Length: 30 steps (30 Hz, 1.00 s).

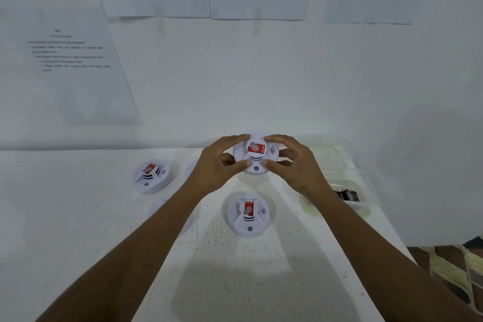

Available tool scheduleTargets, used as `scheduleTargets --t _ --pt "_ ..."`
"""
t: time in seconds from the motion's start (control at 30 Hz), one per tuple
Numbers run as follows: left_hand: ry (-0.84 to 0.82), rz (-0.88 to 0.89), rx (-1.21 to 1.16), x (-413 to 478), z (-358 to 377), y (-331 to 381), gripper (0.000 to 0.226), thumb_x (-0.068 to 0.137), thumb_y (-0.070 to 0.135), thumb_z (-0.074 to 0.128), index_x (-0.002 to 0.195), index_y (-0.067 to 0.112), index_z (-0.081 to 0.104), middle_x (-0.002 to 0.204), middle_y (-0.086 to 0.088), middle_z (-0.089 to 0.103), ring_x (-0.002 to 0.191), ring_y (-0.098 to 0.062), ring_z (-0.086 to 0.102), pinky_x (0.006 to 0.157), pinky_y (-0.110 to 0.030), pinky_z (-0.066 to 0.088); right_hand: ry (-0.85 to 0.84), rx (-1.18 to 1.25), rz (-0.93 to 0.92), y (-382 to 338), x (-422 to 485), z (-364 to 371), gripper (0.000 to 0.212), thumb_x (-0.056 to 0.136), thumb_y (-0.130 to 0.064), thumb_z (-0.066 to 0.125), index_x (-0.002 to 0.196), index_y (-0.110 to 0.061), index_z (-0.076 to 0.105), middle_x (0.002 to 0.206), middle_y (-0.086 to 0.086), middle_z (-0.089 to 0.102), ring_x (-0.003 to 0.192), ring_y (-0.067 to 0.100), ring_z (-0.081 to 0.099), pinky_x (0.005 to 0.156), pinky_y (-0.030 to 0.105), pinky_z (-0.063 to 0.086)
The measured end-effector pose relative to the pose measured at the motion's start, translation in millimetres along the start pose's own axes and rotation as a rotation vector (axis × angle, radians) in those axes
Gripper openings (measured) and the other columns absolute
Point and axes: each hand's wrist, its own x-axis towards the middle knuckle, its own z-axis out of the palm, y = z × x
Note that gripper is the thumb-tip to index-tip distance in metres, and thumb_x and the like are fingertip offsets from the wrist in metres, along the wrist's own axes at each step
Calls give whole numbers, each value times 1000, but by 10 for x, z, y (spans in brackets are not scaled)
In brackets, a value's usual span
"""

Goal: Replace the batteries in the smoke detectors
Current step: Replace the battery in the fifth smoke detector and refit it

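My left hand (219, 162) and right hand (295, 165) grip the smoke detector (254, 154) by its rim, probably to twist it open, batteries (347, 195) ready to its right.

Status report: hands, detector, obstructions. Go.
Left hand and right hand grip round white red-labelled smoke detector. Two identical detectors lie on white table. Nothing in the way.

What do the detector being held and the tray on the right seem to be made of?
The held detector looks like white moulded plastic, matte, with slotted vents and a red sticker. The tray is probably thin clear plastic: the table shows through its walls.
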Motion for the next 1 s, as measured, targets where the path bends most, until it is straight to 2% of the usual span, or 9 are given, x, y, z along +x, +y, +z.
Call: scheduleTargets --t 0.1,0.27,0.5,0.73,0.83,1.0 --pt "3 -13 14 5 3 -26 53 81 18 76 128 33 55 132 3 58 91 -19 71 81 -31 60 1 -12 3 1 0 -1 44 82 -12 78 122 -21 64 124 -3 62 102 14 68 80 35 61" --pt "1 -4 28 12 -4 -34 53 81 21 76 127 35 54 130 3 60 88 -19 71 80 -31 60 3 -9 8 -4 -2 1 43 82 -12 78 122 -21 64 123 -3 63 101 13 68 80 33 61" --pt "7 15 76 34 -31 -47 55 82 23 76 132 28 55 128 2 62 76 -15 70 72 -23 57 3 -13 0 -17 17 8 43 82 -11 78 122 -21 64 123 -3 62 102 14 67 81 32 61" --pt "13 19 97 53 -28 -67 53 81 25 76 130 32 55 128 1 63 96 -19 69 81 -33 60 15 -30 -4 -6 31 17 44 82 -12 78 122 -20 64 124 -3 62 104 13 66 79 26 59" --pt "18 27 105 65 -18 -65 51 82 25 74 128 34 53 129 1 62 98 -18 68 82 -30 59 16 -12 -5 -5 29 13 44 82 -10 78 122 -18 64 124 -3 62 104 9 66 77 22 58" --pt "22 40 114 68 -18 -108 52 83 22 75 130 29 55 126 3 63 96 -17 67 79 -28 59 13 13 -6 18 36 21 43 81 -6 78 120 -18 65 123 -4 63 103 7 66 78 24 59"
